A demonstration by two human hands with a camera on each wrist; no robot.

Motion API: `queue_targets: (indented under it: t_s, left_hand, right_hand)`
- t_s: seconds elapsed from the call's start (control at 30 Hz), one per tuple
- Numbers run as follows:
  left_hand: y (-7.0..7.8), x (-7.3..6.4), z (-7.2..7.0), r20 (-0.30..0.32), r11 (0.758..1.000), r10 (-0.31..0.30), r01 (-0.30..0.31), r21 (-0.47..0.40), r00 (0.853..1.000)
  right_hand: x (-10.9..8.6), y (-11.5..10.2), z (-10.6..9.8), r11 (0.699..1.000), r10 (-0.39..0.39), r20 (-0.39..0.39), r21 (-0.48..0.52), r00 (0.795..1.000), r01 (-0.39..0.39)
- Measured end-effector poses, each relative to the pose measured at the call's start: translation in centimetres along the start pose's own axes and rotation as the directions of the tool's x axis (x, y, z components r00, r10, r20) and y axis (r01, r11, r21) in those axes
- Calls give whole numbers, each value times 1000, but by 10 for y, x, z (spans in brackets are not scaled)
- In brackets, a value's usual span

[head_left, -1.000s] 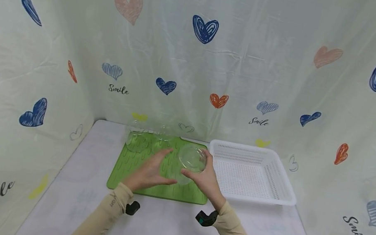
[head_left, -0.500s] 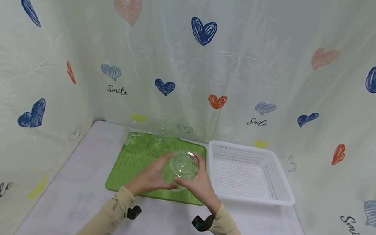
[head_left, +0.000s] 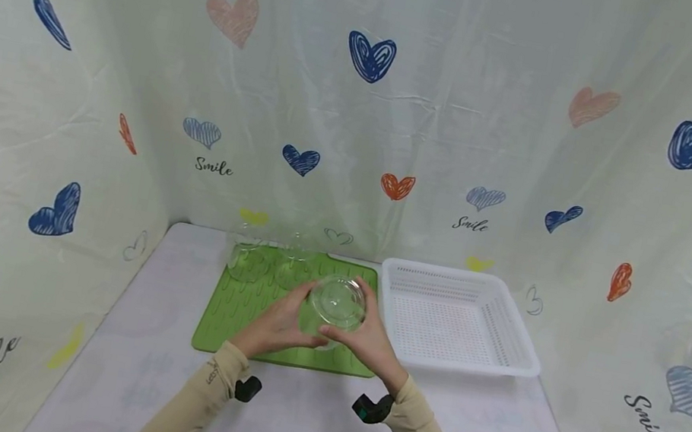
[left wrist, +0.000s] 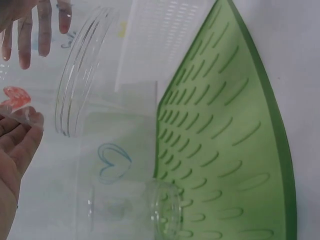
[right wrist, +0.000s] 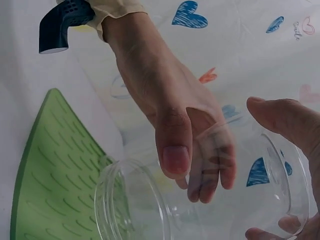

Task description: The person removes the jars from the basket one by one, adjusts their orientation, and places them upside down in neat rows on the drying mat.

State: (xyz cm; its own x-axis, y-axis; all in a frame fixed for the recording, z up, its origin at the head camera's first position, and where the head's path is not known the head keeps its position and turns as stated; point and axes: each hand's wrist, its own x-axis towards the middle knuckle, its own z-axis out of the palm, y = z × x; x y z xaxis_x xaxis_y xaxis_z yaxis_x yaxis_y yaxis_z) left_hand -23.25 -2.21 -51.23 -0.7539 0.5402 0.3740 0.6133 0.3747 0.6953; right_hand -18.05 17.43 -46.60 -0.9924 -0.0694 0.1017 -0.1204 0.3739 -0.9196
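Both hands hold a clear, see-through jar (head_left: 337, 303) over the front right part of a green ribbed mat (head_left: 232, 312). Its threaded mouth (right wrist: 132, 200) faces down toward the mat, and its base is up. My left hand (head_left: 279, 321) curves round the left side, thumb toward the front. On the other side my right hand (head_left: 370, 332) grips the jar, its thumb (right wrist: 280, 117) showing in the right wrist view. Through the clear wall, right-hand fingers (left wrist: 32, 37) show in the left wrist view. Nothing is visible inside the jar.
Two more clear jars stand side by side at the mat's back left, one jar (head_left: 249, 261) left of another jar (head_left: 293, 268). Right of the mat is a white perforated basket (head_left: 524, 367). A curtain (head_left: 362, 126) printed with hearts hangs behind the white-covered table (head_left: 309, 426).
One second ago my right hand alone held the jar, farther right, with my left hand apart. The jar has since come left and toward me, and my left hand has taken hold.
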Motion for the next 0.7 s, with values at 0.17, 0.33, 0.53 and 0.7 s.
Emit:
queue_targets:
  t_s: [0.17, 0.33, 0.53, 0.7]
  left_hand:
    - [1, 2, 0, -11, 1000, 20, -20, 2, 1000]
    - [2, 4, 0, -20, 999, 33, -33, 7, 999]
    - [3, 6, -1, -2, 999, 29, -29, 14, 1000]
    - [2, 8, 0, -12, 1000, 7, -7, 14, 1000]
  right_hand:
    - [-1, 2, -2, 1000, 7, 9, 17, 1000, -8]
    - [-1, 5, -4, 1000, 4, -4, 28, 1000, -4]
    - [2, 8, -7, 997, 11, -34, 71, 999, -9]
    - [1, 10, -10, 985, 49, -93, 172, 995, -32]
